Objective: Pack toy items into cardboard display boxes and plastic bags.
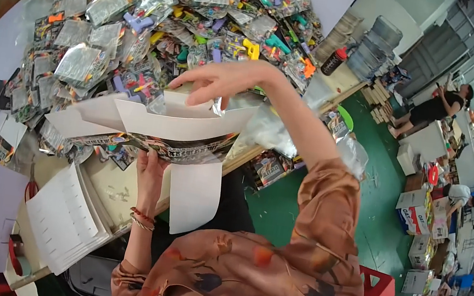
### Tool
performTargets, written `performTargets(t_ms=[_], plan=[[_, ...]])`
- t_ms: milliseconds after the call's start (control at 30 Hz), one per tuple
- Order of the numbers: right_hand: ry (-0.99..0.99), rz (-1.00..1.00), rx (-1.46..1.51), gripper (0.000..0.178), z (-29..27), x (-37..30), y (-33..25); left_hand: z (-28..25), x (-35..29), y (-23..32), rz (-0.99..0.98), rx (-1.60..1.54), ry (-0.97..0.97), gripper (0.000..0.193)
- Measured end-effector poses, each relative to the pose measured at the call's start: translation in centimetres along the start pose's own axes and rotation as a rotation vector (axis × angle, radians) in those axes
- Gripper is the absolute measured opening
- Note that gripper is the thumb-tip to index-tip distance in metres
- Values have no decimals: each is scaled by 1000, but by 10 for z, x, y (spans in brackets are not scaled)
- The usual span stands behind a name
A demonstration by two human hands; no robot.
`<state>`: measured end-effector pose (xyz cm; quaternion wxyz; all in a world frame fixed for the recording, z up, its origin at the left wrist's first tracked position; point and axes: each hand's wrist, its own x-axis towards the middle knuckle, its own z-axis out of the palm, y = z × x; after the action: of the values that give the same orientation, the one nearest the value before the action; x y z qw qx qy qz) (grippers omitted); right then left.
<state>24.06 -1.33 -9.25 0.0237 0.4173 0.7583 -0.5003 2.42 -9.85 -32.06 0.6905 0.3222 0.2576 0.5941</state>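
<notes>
My left hand [149,176] grips the lower edge of a cardboard display box [183,120] with white inner panels and a dark printed front. A long white flap [195,195] hangs from the box toward my lap. Above the box's opening, my right hand [222,81] arches with bent fingers apart, the fingertips near the inner panels. It shows nothing plainly held; a shiny clear bit of plastic lies by its fingers. Just behind the box, a purple and pink toy in clear packaging [136,85] lies at the edge of the heap.
A large heap of bagged colourful toy guns [206,27] covers the table. Flat white card sheets [64,217] are stacked at the left near edge, beside red-handled scissors [32,188]. A dark bottle [334,61] stands far right. Beyond are a red stool [376,293], cartons and other people.
</notes>
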Motion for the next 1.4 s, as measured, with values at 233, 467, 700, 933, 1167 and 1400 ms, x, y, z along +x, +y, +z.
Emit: performTargets(t_ms=[233,467,700,933,1167,1400], plan=[[312,57,-525,27,-8,36,16,-13,7,-9,-35,-70,-12,21],[528,267,-232,47,-15,49,71,-2,-39,-2,56,-62,130,27],[915,-353,-324,59,42,38,66,-20,-68,-17,-117,-130,248,36],[888,-770,-502,22,53,28,73,-46,-66,-28,-165,-74,261,40],[645,-645,-691,21,41,2,31,-52,-53,-16,-107,-103,130,38],[376,-534,-540,34,53,-27,28,-51,-55,3,-63,-153,173,37]])
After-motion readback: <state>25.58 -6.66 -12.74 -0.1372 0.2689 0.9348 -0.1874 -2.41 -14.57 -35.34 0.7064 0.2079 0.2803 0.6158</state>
